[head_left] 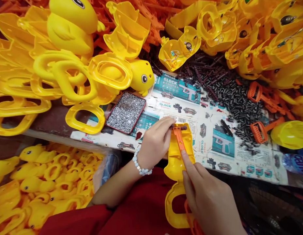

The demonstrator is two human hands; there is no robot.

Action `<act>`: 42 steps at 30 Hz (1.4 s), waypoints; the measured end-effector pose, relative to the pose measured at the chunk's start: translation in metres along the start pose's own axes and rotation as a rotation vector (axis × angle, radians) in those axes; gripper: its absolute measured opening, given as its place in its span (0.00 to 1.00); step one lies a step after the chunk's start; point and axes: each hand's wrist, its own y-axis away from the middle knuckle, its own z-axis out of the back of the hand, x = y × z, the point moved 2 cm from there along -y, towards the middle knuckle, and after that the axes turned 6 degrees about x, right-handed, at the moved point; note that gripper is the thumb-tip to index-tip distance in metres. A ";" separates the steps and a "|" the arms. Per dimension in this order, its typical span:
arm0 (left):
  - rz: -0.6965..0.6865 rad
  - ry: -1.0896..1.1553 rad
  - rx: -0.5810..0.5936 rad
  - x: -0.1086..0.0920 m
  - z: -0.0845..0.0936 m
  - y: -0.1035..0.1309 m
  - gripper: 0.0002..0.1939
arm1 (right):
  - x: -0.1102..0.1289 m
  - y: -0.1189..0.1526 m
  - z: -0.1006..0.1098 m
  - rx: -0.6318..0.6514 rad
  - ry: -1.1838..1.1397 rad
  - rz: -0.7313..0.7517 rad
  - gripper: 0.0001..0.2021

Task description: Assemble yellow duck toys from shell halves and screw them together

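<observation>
A yellow toy-duck shell half (182, 157), hollow side up, with a looped handle at its near end, lies partly over the table's front edge. Inside it runs an orange plastic lever (178, 138), and a dark plastic pin (183, 128) crosses the lever's far end. My left hand (156, 140) is closed at the shell's far left corner, fingertips pinched at the pin's end; whether they also grip the shell edge is hidden. My right hand (207, 189) is closed around the orange lever's near part, index finger stretched along it.
A tray of small metal screws (127, 112) sits left of centre. Loose black plastic pins (236, 94) are heaped at right, near orange levers (260, 130). Yellow duck shells (178, 49) are piled behind. A bin of yellow duck parts (55, 182) stands lower left; a bottle (294, 163) lies far right.
</observation>
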 end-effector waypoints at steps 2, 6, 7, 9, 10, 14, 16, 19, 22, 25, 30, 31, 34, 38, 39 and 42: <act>0.023 0.010 -0.004 -0.001 0.000 0.002 0.13 | 0.000 0.001 0.003 0.016 0.063 0.037 0.19; 0.049 0.023 -0.005 -0.003 0.000 0.004 0.11 | -0.007 0.001 0.006 0.044 0.147 0.082 0.20; 0.048 0.017 -0.002 -0.003 -0.001 0.003 0.11 | -0.009 0.000 0.006 0.043 0.149 0.074 0.20; 0.030 -0.017 0.006 -0.004 -0.002 0.003 0.11 | -0.012 -0.002 0.007 0.052 0.113 0.052 0.19; 0.014 -0.037 0.010 -0.004 -0.003 0.003 0.12 | -0.013 -0.002 0.007 0.069 0.085 0.050 0.19; -0.030 -0.069 0.011 -0.003 -0.005 0.004 0.12 | -0.011 -0.001 0.009 0.105 0.090 0.075 0.20; -0.027 -0.066 0.015 -0.004 -0.005 0.005 0.12 | -0.009 0.002 0.011 0.095 0.168 0.083 0.21; -0.055 -0.094 0.033 -0.007 -0.004 0.005 0.11 | -0.008 0.003 0.014 0.072 0.234 0.086 0.23; -0.085 -0.121 0.065 -0.008 -0.001 0.001 0.12 | -0.012 0.001 0.014 0.108 0.150 0.094 0.22; -0.058 -0.064 0.172 -0.005 -0.001 -0.004 0.12 | -0.017 -0.001 0.013 0.131 -0.074 0.065 0.19; 0.036 0.017 0.331 -0.004 -0.004 -0.009 0.11 | -0.010 0.008 0.012 0.062 -0.396 -0.016 0.11; 0.045 0.019 0.359 -0.004 -0.005 -0.009 0.10 | -0.008 0.010 0.011 0.059 -0.422 -0.013 0.10; 0.014 -0.046 0.486 -0.008 -0.003 -0.009 0.11 | -0.004 0.017 0.006 0.067 -0.477 0.032 0.12; -0.088 -0.167 0.614 -0.013 0.002 -0.011 0.14 | -0.002 0.025 -0.010 0.075 -0.520 0.110 0.15; -0.108 -0.166 0.636 -0.015 0.002 -0.011 0.14 | -0.001 0.026 -0.014 0.072 -0.508 0.129 0.15; -0.123 -0.091 0.689 -0.019 0.001 -0.010 0.12 | -0.002 0.026 -0.024 0.076 -0.481 0.201 0.19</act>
